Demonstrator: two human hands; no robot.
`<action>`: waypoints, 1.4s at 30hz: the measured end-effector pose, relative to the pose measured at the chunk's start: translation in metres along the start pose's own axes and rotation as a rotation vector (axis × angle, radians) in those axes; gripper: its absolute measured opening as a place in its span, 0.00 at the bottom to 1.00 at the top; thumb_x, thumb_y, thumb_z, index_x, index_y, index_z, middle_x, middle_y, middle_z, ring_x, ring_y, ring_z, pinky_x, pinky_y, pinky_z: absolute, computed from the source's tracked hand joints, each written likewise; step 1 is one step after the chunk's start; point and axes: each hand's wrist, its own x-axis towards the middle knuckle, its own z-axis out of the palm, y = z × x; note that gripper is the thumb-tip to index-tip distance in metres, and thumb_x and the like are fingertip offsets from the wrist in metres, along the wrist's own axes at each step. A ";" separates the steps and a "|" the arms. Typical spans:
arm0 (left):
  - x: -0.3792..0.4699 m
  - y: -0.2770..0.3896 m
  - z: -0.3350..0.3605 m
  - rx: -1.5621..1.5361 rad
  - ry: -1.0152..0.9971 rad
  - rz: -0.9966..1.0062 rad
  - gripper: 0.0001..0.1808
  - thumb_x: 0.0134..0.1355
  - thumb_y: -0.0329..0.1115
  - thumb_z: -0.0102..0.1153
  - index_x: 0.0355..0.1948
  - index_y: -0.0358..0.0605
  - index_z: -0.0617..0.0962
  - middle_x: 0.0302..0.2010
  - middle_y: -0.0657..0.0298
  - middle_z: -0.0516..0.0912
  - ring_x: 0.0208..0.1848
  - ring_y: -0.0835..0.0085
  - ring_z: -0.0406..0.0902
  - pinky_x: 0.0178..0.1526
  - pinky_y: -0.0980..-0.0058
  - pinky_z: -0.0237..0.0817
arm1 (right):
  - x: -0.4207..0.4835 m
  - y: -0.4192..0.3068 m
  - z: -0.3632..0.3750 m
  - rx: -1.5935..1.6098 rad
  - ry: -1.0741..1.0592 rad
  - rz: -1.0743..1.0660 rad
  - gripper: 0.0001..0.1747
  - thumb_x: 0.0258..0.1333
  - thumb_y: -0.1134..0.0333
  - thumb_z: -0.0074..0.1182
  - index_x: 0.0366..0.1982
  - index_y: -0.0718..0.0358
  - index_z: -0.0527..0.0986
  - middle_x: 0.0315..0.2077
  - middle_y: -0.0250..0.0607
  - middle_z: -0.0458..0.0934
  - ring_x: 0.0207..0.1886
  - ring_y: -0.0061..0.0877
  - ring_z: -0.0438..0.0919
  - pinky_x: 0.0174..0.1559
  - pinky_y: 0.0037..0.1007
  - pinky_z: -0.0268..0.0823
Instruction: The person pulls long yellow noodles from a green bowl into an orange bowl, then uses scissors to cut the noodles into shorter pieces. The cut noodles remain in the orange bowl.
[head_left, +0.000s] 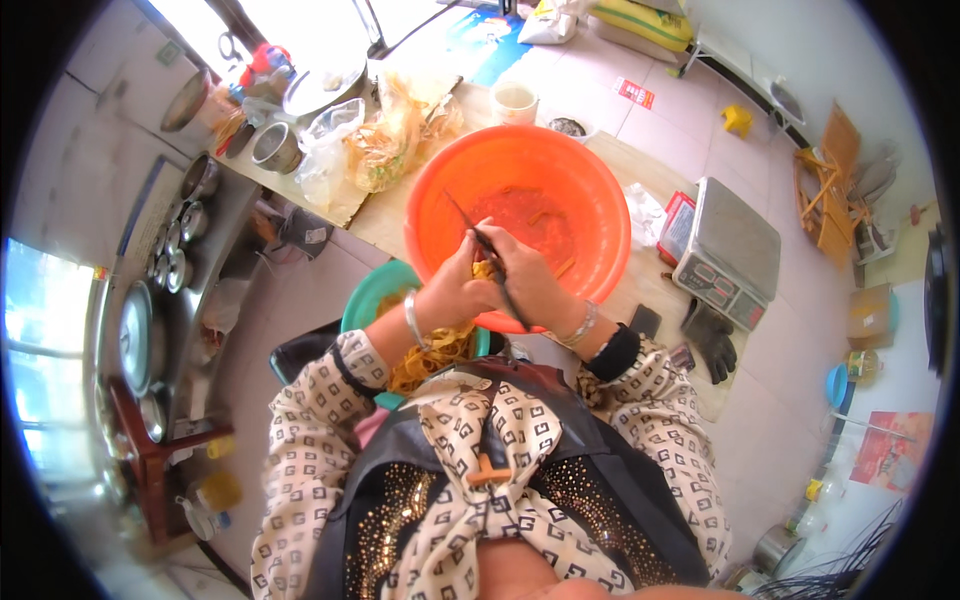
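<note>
Both my hands are together above the near half of a large orange plastic basin. My right hand grips a dark, narrow knife that slants across between the hands. In my left hand is a yellow-orange food piece, mostly covered by the fingers. Wet-looking orange-red liquid with a few cut strips lies at the bottom of the basin. Below my left wrist stands a green basin holding a heap of yellow-brown strips, partly hidden by my arm.
A digital scale, a black glove and a dark phone-like object lie to the right. Plastic bags, a metal pot and a white tub stand beyond the basin. A metal counter with bowls runs along the left.
</note>
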 end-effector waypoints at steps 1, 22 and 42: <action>-0.002 0.003 -0.004 0.109 -0.018 0.059 0.38 0.49 0.24 0.68 0.60 0.37 0.65 0.40 0.62 0.77 0.47 0.73 0.75 0.57 0.70 0.66 | 0.009 -0.012 0.004 -0.054 -0.013 -0.039 0.24 0.54 0.62 0.62 0.49 0.65 0.70 0.32 0.49 0.77 0.35 0.40 0.79 0.37 0.34 0.71; -0.037 0.055 -0.020 -0.466 -0.232 -0.578 0.14 0.61 0.29 0.57 0.46 0.35 0.75 0.17 0.72 0.66 0.15 0.83 0.61 0.18 0.82 0.52 | 0.066 -0.004 -0.047 0.141 -0.078 0.436 0.12 0.63 0.60 0.52 0.37 0.63 0.73 0.24 0.25 0.69 0.27 0.12 0.66 0.30 0.20 0.61; 0.040 0.036 -0.017 -0.187 -0.163 -1.104 0.09 0.64 0.33 0.54 0.36 0.37 0.76 0.16 0.70 0.66 0.14 0.83 0.60 0.16 0.82 0.50 | -0.014 0.044 -0.060 0.229 -0.517 0.148 0.18 0.61 0.64 0.53 0.48 0.69 0.71 0.39 0.55 0.77 0.42 0.43 0.78 0.44 0.37 0.69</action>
